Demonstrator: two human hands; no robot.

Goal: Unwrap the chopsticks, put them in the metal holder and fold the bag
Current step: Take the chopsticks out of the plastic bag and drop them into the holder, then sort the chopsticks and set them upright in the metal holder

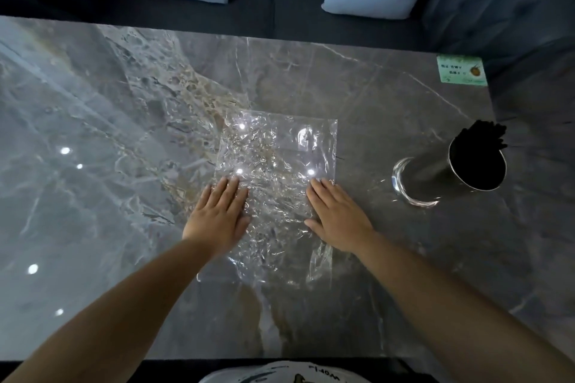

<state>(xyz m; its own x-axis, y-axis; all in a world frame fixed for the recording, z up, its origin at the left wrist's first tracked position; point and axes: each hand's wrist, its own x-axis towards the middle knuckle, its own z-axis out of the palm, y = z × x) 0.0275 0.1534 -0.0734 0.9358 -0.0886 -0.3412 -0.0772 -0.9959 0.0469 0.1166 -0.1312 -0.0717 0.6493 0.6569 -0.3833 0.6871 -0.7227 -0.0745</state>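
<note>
Grey marble table (93, 134) fills view. Clear crumpled bag (277, 165) lies flat at centre. Left hand (219, 214) and right hand (337, 218) press on bag sides, fingers straight, gripping nothing. Metal holder (435, 174) stands right of bag, dark chopsticks (485, 134) inside.

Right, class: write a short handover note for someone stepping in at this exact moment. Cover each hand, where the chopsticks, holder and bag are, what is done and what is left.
Left hand: flat, fingers straight, pressing the left side of the clear plastic bag.
Right hand: flat, pressing the bag's right side.
Bag: spread out, crinkled, lying unfolded on the marble table in front of you.
Chopsticks: dark bundle already standing in the metal holder, to the right of the bag.
Done: unwrapping, loading the holder.
Left: fold the bag; it looks smoothed and ready for a first fold.
</note>
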